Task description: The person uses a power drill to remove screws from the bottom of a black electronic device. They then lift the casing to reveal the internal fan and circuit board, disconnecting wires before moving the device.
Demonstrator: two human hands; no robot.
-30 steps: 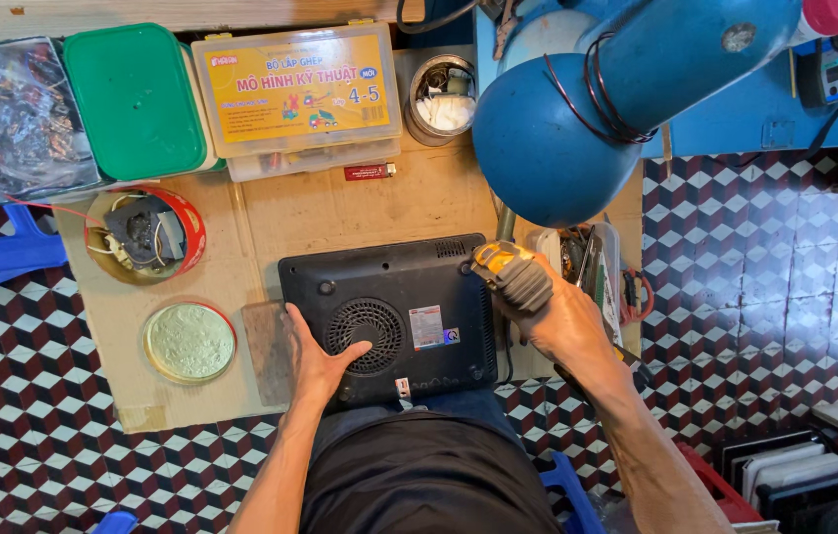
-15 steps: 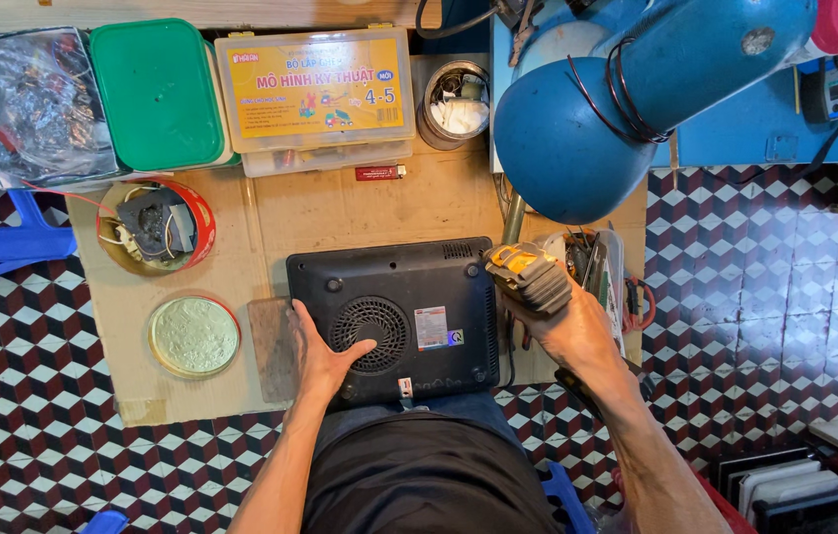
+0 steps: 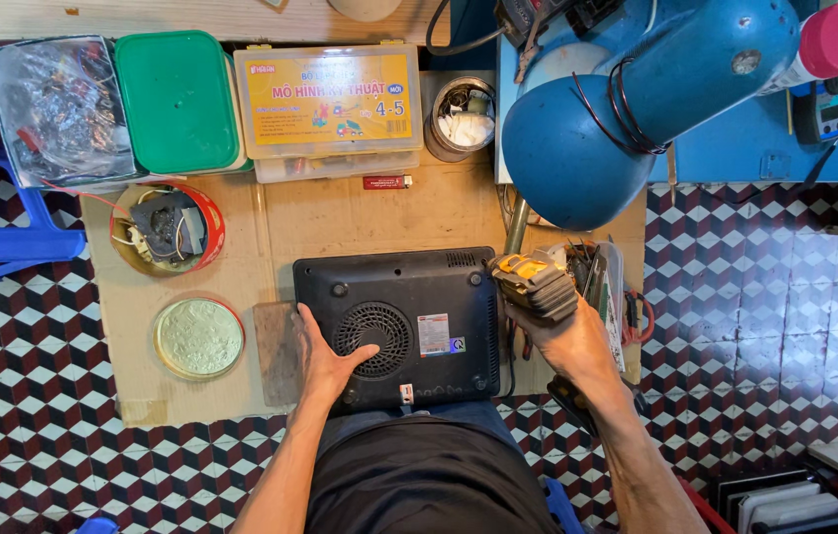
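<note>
While left hand presses black cooker, right hand grips drill alongside

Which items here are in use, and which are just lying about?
In use: black appliance lying underside up, left hand flat on it; yellow-grey power tool in right hand.

Lying about: green box, yellow parts case, red-rimmed tin, round lid, blue lamp.
</note>
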